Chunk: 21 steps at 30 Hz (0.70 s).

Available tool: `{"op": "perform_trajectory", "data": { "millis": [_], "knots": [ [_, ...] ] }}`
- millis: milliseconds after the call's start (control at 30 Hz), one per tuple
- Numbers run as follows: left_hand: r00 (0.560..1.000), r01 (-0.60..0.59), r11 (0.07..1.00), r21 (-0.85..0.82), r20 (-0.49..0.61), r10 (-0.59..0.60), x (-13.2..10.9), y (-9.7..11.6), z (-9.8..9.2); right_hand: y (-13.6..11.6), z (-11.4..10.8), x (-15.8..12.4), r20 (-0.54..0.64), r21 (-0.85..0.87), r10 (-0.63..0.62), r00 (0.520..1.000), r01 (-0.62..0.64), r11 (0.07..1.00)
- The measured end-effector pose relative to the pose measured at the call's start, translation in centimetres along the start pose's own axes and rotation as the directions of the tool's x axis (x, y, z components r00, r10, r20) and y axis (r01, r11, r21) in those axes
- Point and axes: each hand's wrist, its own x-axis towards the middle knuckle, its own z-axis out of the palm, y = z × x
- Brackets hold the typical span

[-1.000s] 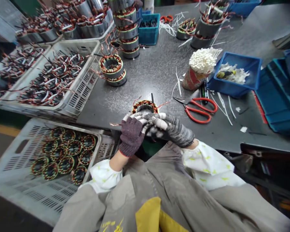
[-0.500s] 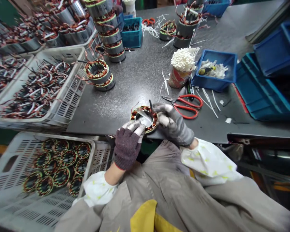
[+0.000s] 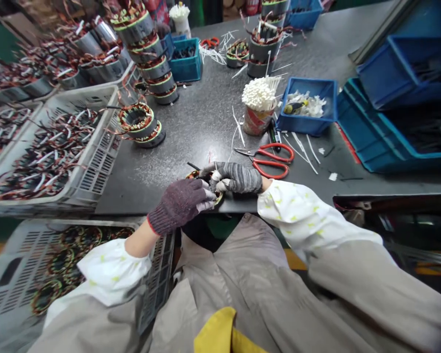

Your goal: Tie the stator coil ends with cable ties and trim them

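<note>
A copper-wound ring [image 3: 219, 199] lies at the table's front edge, mostly covered by both hands. My left hand [image 3: 185, 201], in a dark purple glove with pale fingertips, is closed on the ring's near left side. Over its top and right side reaches my right hand [image 3: 235, 177], in a grey striped glove, its fingers bent and pressed together at the ring. What the right fingertips pinch is too small to make out. A short black tube [image 3: 193, 166] sticks out at the ring's upper left. Red-handled scissors [image 3: 272, 160] lie to the right of the right hand.
A cup of white sticks [image 3: 257, 120] and a blue bin [image 3: 308, 122] stand behind the scissors. Two stacked rings [image 3: 141, 128] stand at the left, near a white crate of wound parts [image 3: 95, 162]. Another crate [image 3: 14, 299] sits lower left. Teal bins [image 3: 375, 132] are at the right.
My right hand has moved left across the ring and now covers most of it. My left hand has turned and lies more sideways. The black tube has shifted from the ring's upper right to its upper left.
</note>
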Motion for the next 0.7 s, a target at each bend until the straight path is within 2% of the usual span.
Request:
{"op": "perform_trajectory", "data": {
  "millis": [100, 167, 267, 333, 367, 400, 433, 500, 533, 567, 600, 633, 700],
  "knots": [
    [0.987, -0.079, 0.996, 0.032, -0.135, 0.082, -1.0, 0.1, 0.7, 0.5, -0.3, 1.0, 0.053, 0.015, -0.018, 0.998, 0.017, 1.0],
    [0.981, -0.071, 0.993, 0.092, -0.176, 0.086, -2.1, 0.9, 1.1, 0.5, -0.2, 0.9, 0.043, -0.036, -0.033, 0.999, 0.034, 0.999],
    [0.973, -0.022, 0.981, 0.192, -0.22, 0.064, -3.3, 2.0, 1.7, 0.3, -0.5, -0.7, -0.078, -0.148, -0.015, 0.997, 0.003, 0.989],
    [0.962, 0.011, 0.972, 0.235, -0.269, 0.054, -3.6, 2.0, 2.4, 0.2, -1.7, -2.4, -0.251, -0.173, 0.045, 0.967, -0.09, 0.981],
    [0.954, 0.028, 0.969, 0.245, -0.296, 0.047, -3.5, 1.8, 2.9, 0.2, -2.6, -3.3, -0.378, -0.158, 0.07, 0.923, -0.139, 0.978],
    [0.945, 0.051, 0.967, 0.248, -0.324, 0.034, -3.4, 1.6, 3.4, 0.2, -3.7, -4.0, -0.525, -0.131, 0.08, 0.847, -0.173, 0.976],
    [0.936, 0.078, 0.966, 0.246, -0.352, 0.014, -3.2, 1.4, 3.9, 0.3, -5.0, -4.5, -0.676, -0.103, 0.075, 0.733, -0.195, 0.975],
    [0.911, 0.137, 0.962, 0.237, -0.411, -0.028, -2.8, 1.4, 4.8, 0.7, -8.0, -4.7, -0.895, -0.078, 0.032, 0.446, -0.226, 0.971],
    [0.899, 0.166, 0.958, 0.232, -0.436, -0.05, -2.7, 1.5, 5.2, 1.0, -9.5, -4.3, -0.945, -0.086, 0.002, 0.328, -0.251, 0.964],
    [0.887, 0.19, 0.955, 0.229, -0.457, -0.067, -2.6, 1.8, 5.4, 1.4, -10.9, -3.8, -0.968, -0.096, -0.023, 0.249, -0.285, 0.954],
    [0.879, 0.207, 0.952, 0.223, -0.469, -0.081, -2.6, 2.0, 5.5, 1.7, -12.1, -3.1, -0.977, -0.106, -0.039, 0.208, -0.318, 0.942],
    [0.877, 0.215, 0.953, 0.215, -0.472, -0.092, -2.7, 2.3, 5.6, 2.1, -13.1, -2.4, -0.978, -0.112, -0.042, 0.205, -0.344, 0.932],
    [0.877, 0.204, 0.961, 0.189, -0.47, -0.094, -2.9, 2.7, 5.6, 2.6, -14.5, -1.3, -0.973, -0.107, -0.024, 0.231, -0.352, 0.93]
  ]
}}
